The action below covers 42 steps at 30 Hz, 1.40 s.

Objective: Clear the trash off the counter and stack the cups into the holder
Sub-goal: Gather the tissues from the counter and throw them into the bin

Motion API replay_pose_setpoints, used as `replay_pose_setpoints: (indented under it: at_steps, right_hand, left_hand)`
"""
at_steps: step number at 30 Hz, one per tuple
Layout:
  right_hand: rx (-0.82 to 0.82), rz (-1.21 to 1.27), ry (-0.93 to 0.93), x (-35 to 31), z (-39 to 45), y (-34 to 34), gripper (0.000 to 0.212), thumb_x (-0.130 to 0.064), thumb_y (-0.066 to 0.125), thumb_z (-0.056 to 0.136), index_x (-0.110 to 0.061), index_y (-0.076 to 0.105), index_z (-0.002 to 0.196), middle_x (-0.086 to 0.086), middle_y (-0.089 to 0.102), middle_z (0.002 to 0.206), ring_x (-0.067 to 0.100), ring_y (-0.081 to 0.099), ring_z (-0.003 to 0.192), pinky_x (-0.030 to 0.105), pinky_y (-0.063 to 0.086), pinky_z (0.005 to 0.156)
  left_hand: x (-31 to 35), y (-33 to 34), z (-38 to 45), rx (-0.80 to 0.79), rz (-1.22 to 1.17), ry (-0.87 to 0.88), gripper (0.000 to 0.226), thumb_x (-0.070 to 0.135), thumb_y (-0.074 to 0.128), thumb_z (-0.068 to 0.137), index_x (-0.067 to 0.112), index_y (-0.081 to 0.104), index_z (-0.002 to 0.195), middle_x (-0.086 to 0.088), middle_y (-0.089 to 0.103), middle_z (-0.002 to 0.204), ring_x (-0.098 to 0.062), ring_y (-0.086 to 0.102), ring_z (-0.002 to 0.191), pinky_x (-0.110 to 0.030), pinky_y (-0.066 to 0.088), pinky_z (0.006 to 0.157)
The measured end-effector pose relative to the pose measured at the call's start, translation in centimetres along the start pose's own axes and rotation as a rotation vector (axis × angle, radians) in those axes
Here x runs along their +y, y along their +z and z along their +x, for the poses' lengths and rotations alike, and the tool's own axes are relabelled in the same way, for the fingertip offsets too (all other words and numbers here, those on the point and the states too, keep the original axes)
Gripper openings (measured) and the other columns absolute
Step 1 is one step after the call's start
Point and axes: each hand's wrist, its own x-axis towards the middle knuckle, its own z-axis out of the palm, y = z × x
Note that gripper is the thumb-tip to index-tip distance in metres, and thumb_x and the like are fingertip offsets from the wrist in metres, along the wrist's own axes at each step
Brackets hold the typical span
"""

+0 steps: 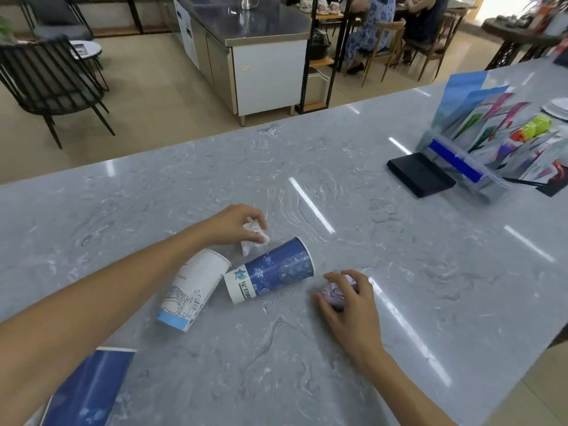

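Observation:
Two paper cups lie on their sides on the grey marble counter (368, 210): a white cup with a line drawing (193, 287) and a dark blue patterned cup (270, 273), touching near the white cup's rim. My left hand (233, 224) is closed on a crumpled white tissue (253, 236) just beyond the cups. To the right of the blue cup, my right hand (347, 299) curls over a crumpled purple paper ball (336, 292). A third blue cup (89, 388) lies at the near left edge, partly under my forearm.
A clear brochure stand with coloured leaflets (498, 142) and a black flat box (419, 173) sit at the far right of the counter. White plates (558, 107) lie behind them. Beyond the counter are chairs, a steel cabinet and seated people.

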Motion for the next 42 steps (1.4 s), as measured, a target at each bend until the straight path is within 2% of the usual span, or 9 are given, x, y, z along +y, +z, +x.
replay_pose_setpoints:
  at_steps: [4, 7, 10, 14, 19, 26, 32, 37, 42]
  right_hand:
    - [0.014, 0.143, 0.064, -0.9, 0.1, -0.8, 0.034, -0.034, 0.083, 0.084, -0.046, 0.066, 0.111, -0.016, 0.045, 0.121, 0.004, 0.060, 0.105, -0.002, 0.041, 0.082]
    - [0.045, 0.227, 0.062, -2.3, 0.1, -2.1, 0.035, -0.032, 0.084, 0.082, -0.045, 0.067, 0.109, -0.009, 0.048, 0.120, 0.002, 0.061, 0.105, -0.001, 0.041, 0.085]
    - [0.046, 0.304, 0.038, -3.5, -0.4, -3.4, 0.033, -0.028, 0.085, 0.083, -0.041, 0.069, 0.108, -0.005, 0.051, 0.117, -0.002, 0.060, 0.104, 0.001, 0.042, 0.088]
    - [0.039, 0.378, -0.008, -4.7, -2.0, -5.2, 0.032, -0.031, 0.085, 0.083, -0.038, 0.071, 0.110, -0.005, 0.053, 0.118, -0.002, 0.061, 0.105, 0.005, 0.045, 0.089]
    - [0.028, 0.486, -0.078, -6.0, -4.7, -7.8, 0.033, -0.048, 0.080, 0.079, -0.039, 0.072, 0.110, -0.004, 0.056, 0.116, 0.006, 0.064, 0.105, 0.008, 0.047, 0.088]
    - [-0.057, 0.567, -0.148, -6.3, -9.0, -10.4, 0.034, -0.048, 0.079, 0.080, -0.039, 0.071, 0.112, -0.002, 0.061, 0.115, 0.008, 0.067, 0.104, 0.009, 0.049, 0.087]
    - [-0.153, 0.571, -0.204, -6.0, -12.7, -11.7, 0.033, -0.044, 0.080, 0.081, -0.038, 0.071, 0.112, -0.002, 0.060, 0.114, 0.006, 0.064, 0.105, 0.007, 0.047, 0.086]
    - [-0.208, 0.586, -0.230, -5.8, -16.4, -12.7, 0.033, -0.041, 0.082, 0.080, -0.038, 0.072, 0.111, -0.003, 0.059, 0.113, 0.006, 0.064, 0.104, 0.007, 0.047, 0.087]
    - [-0.285, 0.602, -0.278, -5.5, -20.4, -12.9, 0.033, -0.037, 0.083, 0.081, -0.038, 0.072, 0.111, -0.001, 0.060, 0.112, 0.011, 0.064, 0.105, 0.016, 0.051, 0.091]
  left_hand:
    - [1.3, -1.4, -1.2, 0.132, -0.099, 0.011, 0.022, 0.038, 0.085, 0.078, 0.034, 0.072, 0.095, 0.016, 0.069, 0.101, -0.001, 0.065, 0.090, -0.023, 0.045, 0.076]
    - [3.1, -2.5, -3.0, 0.193, -0.160, 0.021, 0.022, 0.043, 0.084, 0.077, 0.038, 0.072, 0.095, 0.020, 0.070, 0.102, 0.001, 0.068, 0.091, -0.019, 0.048, 0.077]
    - [5.0, -2.9, -5.5, 0.233, -0.202, 0.023, 0.026, 0.049, 0.082, 0.076, 0.041, 0.073, 0.099, 0.021, 0.070, 0.110, -0.001, 0.067, 0.100, -0.021, 0.048, 0.082]
    - [7.9, -2.2, -9.5, 0.285, -0.247, 0.023, 0.025, 0.047, 0.082, 0.077, 0.037, 0.075, 0.099, 0.014, 0.070, 0.114, -0.012, 0.065, 0.108, -0.035, 0.051, 0.098]
    - [12.3, 0.8, -15.6, 0.357, -0.283, 0.002, 0.025, 0.048, 0.083, 0.073, 0.034, 0.077, 0.092, 0.010, 0.070, 0.104, -0.010, 0.065, 0.102, -0.028, 0.048, 0.093]
    - [16.9, 5.3, -23.2, 0.475, -0.301, -0.044, 0.021, 0.035, 0.087, 0.074, 0.031, 0.077, 0.092, 0.007, 0.072, 0.103, -0.008, 0.066, 0.099, -0.022, 0.049, 0.088]
    - [18.9, 9.5, -29.5, 0.568, -0.256, -0.135, 0.031, 0.057, 0.082, 0.069, 0.040, 0.075, 0.094, 0.020, 0.070, 0.107, 0.000, 0.063, 0.106, -0.007, 0.043, 0.087]
    - [20.8, 13.7, -34.7, 0.680, -0.242, -0.203, 0.022, 0.042, 0.086, 0.074, 0.037, 0.076, 0.092, 0.022, 0.069, 0.108, 0.001, 0.065, 0.106, -0.007, 0.044, 0.086]
    - [22.8, 18.6, -39.8, 0.760, -0.328, -0.299, 0.024, 0.034, 0.089, 0.073, 0.032, 0.077, 0.094, 0.021, 0.069, 0.109, 0.000, 0.065, 0.106, -0.006, 0.045, 0.085]
